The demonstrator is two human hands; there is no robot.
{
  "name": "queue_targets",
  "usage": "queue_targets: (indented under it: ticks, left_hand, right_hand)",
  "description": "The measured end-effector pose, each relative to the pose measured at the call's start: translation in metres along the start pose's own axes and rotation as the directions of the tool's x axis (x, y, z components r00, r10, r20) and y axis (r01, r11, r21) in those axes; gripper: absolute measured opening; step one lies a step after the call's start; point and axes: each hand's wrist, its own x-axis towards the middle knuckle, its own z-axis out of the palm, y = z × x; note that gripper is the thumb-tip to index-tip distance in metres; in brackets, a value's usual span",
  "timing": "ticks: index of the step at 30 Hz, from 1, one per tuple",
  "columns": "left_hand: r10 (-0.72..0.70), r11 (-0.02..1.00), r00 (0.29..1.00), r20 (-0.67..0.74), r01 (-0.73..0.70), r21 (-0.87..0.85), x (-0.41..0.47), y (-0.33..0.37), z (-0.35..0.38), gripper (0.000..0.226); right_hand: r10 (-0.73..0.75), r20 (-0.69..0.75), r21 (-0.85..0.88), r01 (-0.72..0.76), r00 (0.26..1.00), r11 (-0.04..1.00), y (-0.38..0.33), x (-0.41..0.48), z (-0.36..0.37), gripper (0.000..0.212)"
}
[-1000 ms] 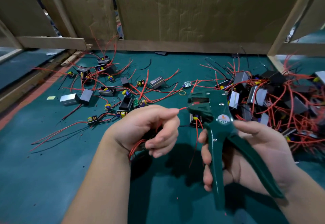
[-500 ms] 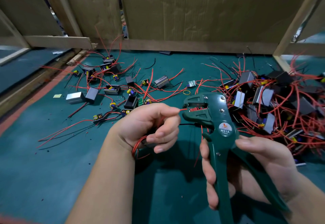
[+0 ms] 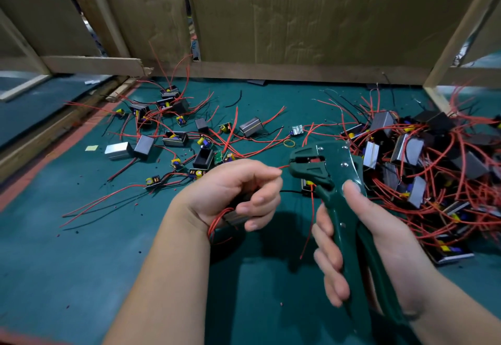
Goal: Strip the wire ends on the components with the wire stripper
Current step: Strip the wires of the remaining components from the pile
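The green wire stripper stands nearly upright just right of the picture's centre, its head pointing toward 10 o'clock and its 2 handles running down toward 5 o'clock. The right hand grasps it, fingers curled round the near handle and the thumb lying on the body just below the pivot. At 9 o'clock of the head, a thin red wire reaches into the tool's mouth; how far it goes in cannot be told. The left hand pinches that wire between thumb and forefinger, and its other fingers curl over a small grey component with red leads looping out at the wrist. Another red lead hangs below the head, between the 2 hands. All this is above a green table mat. At 3 o'clock of the tool lies a dense pile of components tangled in red wire; at 10 o'clock, scattered components lie well apart. A yellow rubber band lies at 12 o'clock, and cardboard sheets stand behind.
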Motion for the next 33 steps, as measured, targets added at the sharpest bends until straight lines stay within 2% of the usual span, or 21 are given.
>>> queue_targets:
  ticks: [5,8,9,11,12,13,14,15,16,17,18,19,20,25,27,30,31,33]
  left_hand:
    - [-0.034,0.991,0.984,-0.177,0.056,0.124,0.008,-0.001,-0.004,0.04]
    - [0.057,0.997,0.939,-0.34,-0.035,0.071,0.009,0.002,-0.009,0.02]
    - [0.11,0.993,0.913,-0.393,-0.116,0.008,0.01,0.002,-0.01,0.027]
    - [0.213,0.955,0.842,-0.495,-0.286,-0.076,0.016,-0.001,-0.012,0.073]
    - [0.251,0.942,0.821,-0.512,-0.329,-0.064,0.022,-0.003,-0.009,0.083]
    - [0.279,0.946,0.806,-0.523,-0.323,0.006,0.028,-0.007,-0.005,0.088]
    - [0.298,0.954,0.786,-0.542,-0.255,0.156,0.034,-0.011,0.002,0.091]
    - [0.333,0.923,0.769,-0.546,-0.148,0.355,0.039,-0.015,0.008,0.091]
    - [0.376,0.822,0.779,-0.502,-0.03,0.569,0.044,-0.022,0.01,0.087]
    - [0.433,0.644,0.787,-0.44,0.071,0.761,0.048,-0.028,0.011,0.082]
    - [0.499,0.452,0.793,-0.348,0.104,0.886,0.05,-0.032,0.013,0.076]
    - [0.537,0.324,0.8,-0.268,0.098,0.941,0.051,-0.033,0.013,0.07]
    - [0.556,0.271,0.799,-0.228,0.085,0.959,0.05,-0.033,0.014,0.065]
    - [0.59,0.254,0.765,-0.258,0.128,0.959,0.041,-0.026,0.009,0.088]
    - [0.54,0.311,0.789,-0.293,0.136,0.941,0.045,-0.028,0.013,0.077]
    - [0.426,0.363,0.845,-0.324,0.169,0.916,0.055,-0.035,0.025,0.047]
    - [0.427,0.361,0.845,-0.321,0.167,0.918,0.056,-0.037,0.028,0.042]
    - [0.519,0.298,0.812,-0.267,0.12,0.947,0.056,-0.039,0.03,0.046]
  right_hand:
    - [-0.157,0.008,0.136,0.154,0.988,0.979,-0.01,-0.001,0.0,0.056]
    - [-0.288,-0.046,0.148,0.292,0.956,0.945,-0.025,-0.004,-0.006,0.053]
    - [-0.326,-0.069,0.143,0.333,0.943,0.932,-0.029,-0.006,-0.008,0.051]
    - [-0.369,-0.081,0.149,0.377,0.926,0.914,-0.035,-0.01,-0.014,0.048]
    - [-0.376,-0.065,0.161,0.381,0.924,0.91,-0.037,-0.011,-0.017,0.048]
    - [-0.377,-0.04,0.181,0.377,0.926,0.908,-0.038,-0.011,-0.019,0.048]
    - [-0.373,-0.008,0.207,0.366,0.928,0.907,-0.038,-0.011,-0.02,0.047]
    - [-0.36,0.025,0.243,0.344,0.933,0.907,-0.037,-0.01,-0.022,0.047]
    - [-0.35,0.071,0.285,0.317,0.934,0.904,-0.036,-0.009,-0.023,0.046]
    - [-0.344,0.134,0.338,0.283,0.929,0.897,-0.035,-0.008,-0.024,0.046]
    - [-0.339,0.186,0.386,0.248,0.922,0.888,-0.034,-0.007,-0.024,0.047]
    - [-0.332,0.202,0.407,0.229,0.921,0.884,-0.033,-0.007,-0.023,0.048]
    - [-0.322,0.184,0.397,0.23,0.928,0.888,-0.033,-0.007,-0.024,0.048]
    - [-0.336,0.114,0.296,0.29,0.935,0.91,-0.03,-0.007,-0.024,0.048]
    - [-0.318,0.109,0.286,0.277,0.942,0.918,-0.03,-0.007,-0.021,0.048]
    - [-0.287,0.112,0.252,0.253,0.951,0.934,-0.026,-0.006,-0.016,0.049]
    - [-0.278,0.1,0.239,0.248,0.955,0.939,-0.024,-0.005,-0.015,0.05]
    - [-0.25,0.036,0.206,0.238,0.967,0.949,-0.021,-0.002,-0.011,0.055]
